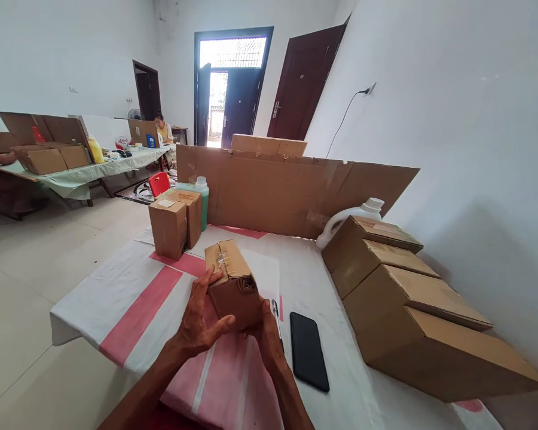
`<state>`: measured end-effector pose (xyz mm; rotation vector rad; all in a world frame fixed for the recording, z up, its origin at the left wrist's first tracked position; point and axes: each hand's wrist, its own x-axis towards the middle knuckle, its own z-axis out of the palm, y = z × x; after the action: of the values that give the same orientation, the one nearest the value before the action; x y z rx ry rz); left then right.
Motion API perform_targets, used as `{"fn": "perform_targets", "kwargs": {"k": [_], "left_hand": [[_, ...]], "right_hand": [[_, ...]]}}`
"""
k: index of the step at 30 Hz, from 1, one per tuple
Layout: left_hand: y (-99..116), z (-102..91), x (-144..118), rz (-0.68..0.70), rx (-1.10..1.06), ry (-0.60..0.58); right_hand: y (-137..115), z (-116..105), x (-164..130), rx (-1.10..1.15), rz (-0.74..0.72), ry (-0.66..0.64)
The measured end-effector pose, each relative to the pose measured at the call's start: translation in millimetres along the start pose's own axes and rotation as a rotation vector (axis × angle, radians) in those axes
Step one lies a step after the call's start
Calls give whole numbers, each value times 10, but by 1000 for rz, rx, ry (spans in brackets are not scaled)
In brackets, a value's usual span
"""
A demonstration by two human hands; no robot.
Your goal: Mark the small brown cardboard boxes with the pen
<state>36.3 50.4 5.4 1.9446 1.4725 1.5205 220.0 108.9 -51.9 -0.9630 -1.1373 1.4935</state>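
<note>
Between my hands is a small brown cardboard box (235, 292), tilted above the table, with clear tape along its top and a torn hole near one corner. My left hand (199, 316) rests against the box's left side, thumb across the near face and fingers on the upper edge. Around the lower right edge my right hand (264, 328) is closed, its thumb on the side and its other fingers mostly hidden under the box. Just right of that hand lie a pen (275, 310) and a black smartphone (309, 352).
Several cardboard boxes (412, 310) stand in a row on the right, before a white jug (349, 218). Two boxes (168, 227) and a green-liquid bottle (202, 203) stand back left. A cardboard panel (269, 191) crosses the table's far edge. People sit at another table (76, 179).
</note>
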Motion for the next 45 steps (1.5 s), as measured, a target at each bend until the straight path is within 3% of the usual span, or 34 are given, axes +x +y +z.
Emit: {"fn": "perform_targets", "kwargs": {"k": [4,10,15,22,24,27,30,32,36,39,43,45], "left_hand": [[-15,96,277,85,73,-25],[87,39,618,24,58,46],[366,-123,592,-142,46,11],[628,-193,453,-246,275,80],[631,-203,449,-253,287,86],[615,-200,468,-239,285,90],[597,-148,502,-207,315,83],[583,-98,521,-197,340,81],[546,-57,529,-171,368,46],[535,-101,508,-139,361,-34],[545,-158,462,-99,396,-128],[548,-155,441,-86,412,-154]], "right_hand": [[-45,-17,-72,122,63,-42],[-432,31,-354,-70,6,-26],[-595,112,-703,-267,11,-52],[-393,159,-1112,-400,28,-144],[-347,55,-1098,-419,1,-168],[-329,-182,-904,-753,11,-2],[-304,-389,-608,-1237,163,196],[-252,-462,-434,-1335,267,226],[-111,-502,-237,-1250,318,270],[-84,-538,-202,-1094,262,294],[-319,-562,-261,-791,114,344],[-543,-495,-327,-484,-21,375]]}}
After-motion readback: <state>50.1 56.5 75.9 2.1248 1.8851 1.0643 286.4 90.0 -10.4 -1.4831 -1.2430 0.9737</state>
